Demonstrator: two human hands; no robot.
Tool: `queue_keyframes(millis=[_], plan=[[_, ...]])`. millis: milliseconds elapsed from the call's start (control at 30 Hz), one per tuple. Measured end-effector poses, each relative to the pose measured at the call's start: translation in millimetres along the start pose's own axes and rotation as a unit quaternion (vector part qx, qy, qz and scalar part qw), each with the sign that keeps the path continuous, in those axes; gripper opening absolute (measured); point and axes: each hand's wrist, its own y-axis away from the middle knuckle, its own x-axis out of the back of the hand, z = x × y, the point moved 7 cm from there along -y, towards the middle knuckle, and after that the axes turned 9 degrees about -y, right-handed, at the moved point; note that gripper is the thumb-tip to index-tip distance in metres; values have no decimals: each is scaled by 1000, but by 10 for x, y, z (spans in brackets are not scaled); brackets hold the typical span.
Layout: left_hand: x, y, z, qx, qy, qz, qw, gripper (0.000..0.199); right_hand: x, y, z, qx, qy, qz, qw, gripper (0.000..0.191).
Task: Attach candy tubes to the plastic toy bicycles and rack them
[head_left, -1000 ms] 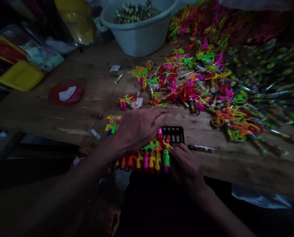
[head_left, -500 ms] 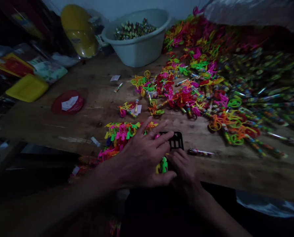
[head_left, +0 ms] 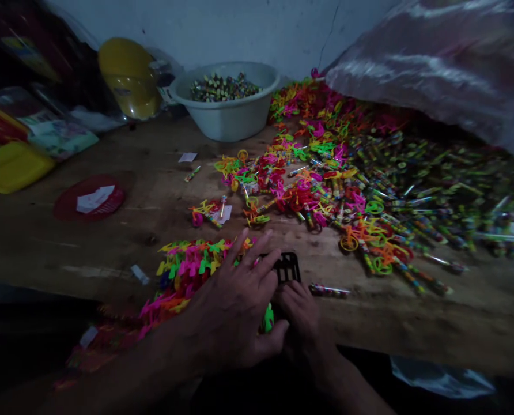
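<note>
The rounded yellow thing in clear plastic point(head_left: 129, 75) has a mark on its front, but it is too dark and blurry to read. There is one big, round, pale plastic tub point(head_left: 233, 124), holding lots of shiny patterned tubes point(head_left: 225, 89). One round red plastic basket point(head_left: 110, 203) has white paper in it. I count three small white paper slips point(head_left: 188, 157) on the brown wooden table point(head_left: 67, 242). One bright tube point(head_left: 192, 173) lies alone near the tub, and one dark shiny tube point(head_left: 329, 290) lies just to the right of the right hand point(head_left: 298, 302). The big pile of bright plastic toys and tubes point(head_left: 309, 184) has too many to count.

There is one black plastic frame with holes point(head_left: 288, 268), at the front of the table, and both hands are by it. The left hand point(head_left: 240, 305) is open, palm down, with its fingers spread over the frame and the rows of small bright plastic pieces point(head_left: 192, 259). A green bit peeks out by its thumb. The right hand has bent fingers at the frame's near edge; I cannot tell if it is gripping.
</note>
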Motion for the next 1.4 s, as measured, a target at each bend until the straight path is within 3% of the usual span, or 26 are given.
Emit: queue_keyframes(millis=[133, 200, 267, 367, 500, 633, 733, 800, 867, 967, 1067, 1267, 1400], plan=[[141, 48, -34, -30, 33, 8, 999, 66, 308, -190, -103, -1, -33, -45, 998, 25], [278, 74, -108, -18, 74, 37, 996, 75, 598, -383, 3, -22, 18, 4, 1000, 23], [409, 91, -267, 55, 102, 77, 990, 60, 838, -587, 187, -45, 138, 67, 987, 17], [478, 108, -409, 147, 76, 90, 982, 38, 876, -841, 556, -132, 294, 35, 946, 16], [387, 104, -244, 106, 5, 45, 993, 32, 886, -952, 823, -212, 391, 40, 895, 17], [335, 153, -198, 127, -22, 51, 990, 41, 973, -880, 828, -229, 410, 55, 881, 15], [263, 147, -242, 141, -29, 45, 989, 43, 863, -795, 586, -165, 319, 20, 933, 13], [183, 117, -264, 134, -40, 22, 990, 41, 706, -703, 341, -111, 177, -1, 978, 15], [130, 93, -287, 133, -45, 10, 990, 39, 526, -578, 174, -107, 5, -21, 994, 19], [121, 88, -314, 141, -27, 18, 989, 38, 276, -395, 138, -169, -191, -38, 966, 20], [138, 105, -321, 150, -10, 34, 988, 37, 160, -307, 224, -216, -291, -16, 932, 16], [125, 122, -309, 152, -8, 56, 987, 37, 128, -366, 282, -232, -281, -42, 930, 12], [108, 125, -306, 147, -16, 57, 987, 38, 148, -465, 240, -192, -263, -68, 943, 17]])
